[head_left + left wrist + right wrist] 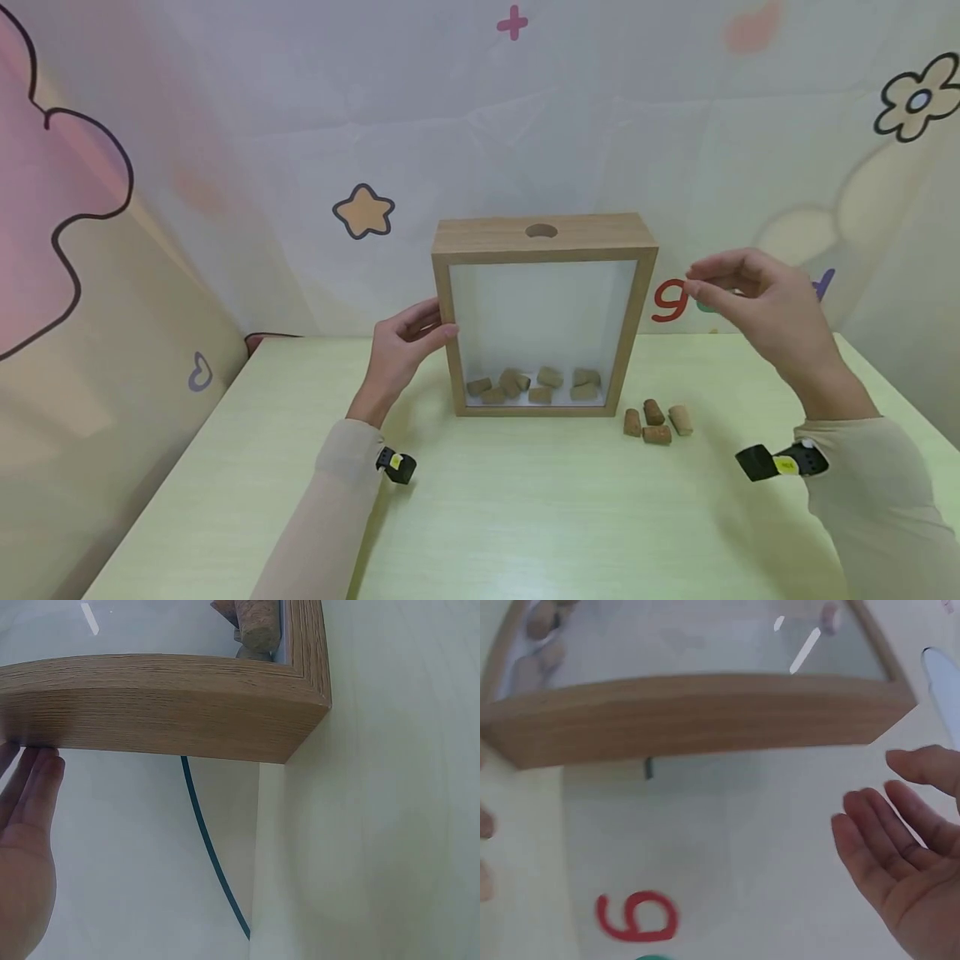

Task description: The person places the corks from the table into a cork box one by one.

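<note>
My left hand [401, 354] holds the left side of an upright wooden box frame [545, 237] with a clear front. Its thumb lies on the front edge, and the fingers reach to the back edge. Several wine corks [549, 377] lie along the bottom inside; a round hole [541, 231] is cut in the top. To the right of the box, level with its upper part, my right hand [776, 321] hangs in the air. In the right wrist view its thumb and fingers [874, 840] are apart, with nothing between them. A small blurred spot behind the clear front there is unclear.
Several loose corks [657, 434] lie on the pale table [540, 517] by the box's lower right corner. Right behind the table hangs a printed cloth backdrop [300, 83] with a star, a flower and letters.
</note>
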A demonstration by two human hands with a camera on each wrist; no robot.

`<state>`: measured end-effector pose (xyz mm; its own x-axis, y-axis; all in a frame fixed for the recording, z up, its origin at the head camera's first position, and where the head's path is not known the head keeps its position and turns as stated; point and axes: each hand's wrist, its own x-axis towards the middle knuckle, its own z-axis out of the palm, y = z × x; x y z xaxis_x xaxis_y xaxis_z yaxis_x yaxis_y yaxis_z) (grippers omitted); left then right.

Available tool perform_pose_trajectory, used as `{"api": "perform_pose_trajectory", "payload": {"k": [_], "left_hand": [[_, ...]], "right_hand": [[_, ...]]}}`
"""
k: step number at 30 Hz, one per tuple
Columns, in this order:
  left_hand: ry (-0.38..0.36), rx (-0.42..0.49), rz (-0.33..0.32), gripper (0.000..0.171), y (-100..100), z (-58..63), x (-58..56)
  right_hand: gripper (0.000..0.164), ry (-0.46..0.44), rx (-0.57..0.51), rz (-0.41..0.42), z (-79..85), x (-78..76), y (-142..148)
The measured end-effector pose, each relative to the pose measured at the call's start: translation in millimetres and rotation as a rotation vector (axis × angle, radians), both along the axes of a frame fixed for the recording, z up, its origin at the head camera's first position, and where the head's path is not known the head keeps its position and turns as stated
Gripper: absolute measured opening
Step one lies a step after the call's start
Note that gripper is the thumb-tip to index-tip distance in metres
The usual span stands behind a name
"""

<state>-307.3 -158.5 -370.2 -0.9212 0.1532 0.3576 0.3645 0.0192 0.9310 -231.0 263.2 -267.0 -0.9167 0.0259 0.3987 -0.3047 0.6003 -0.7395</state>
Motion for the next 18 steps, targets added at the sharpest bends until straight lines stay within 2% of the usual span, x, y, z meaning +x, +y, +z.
{"api": "perform_pose_trajectory", "payload": {"k": [4,8,18], "left_hand": [[-0.005,-0.005,0.009,0.052,0,0.2,1.0],[-0.007,-0.013,0.009,0.053,1,0.6,1.6],[0.001,-0.022,0.01,0.052,0,2.4,3.4]], "right_hand": [[0.036,-0.115,0.112,0.041,-29.0,-7.5,15],[0.035,-0.183,0.174,0.098,-51.9,-14.5,24],[0.039,-0.329,0.257,0.204,-83.3,-24.9,39]]}}
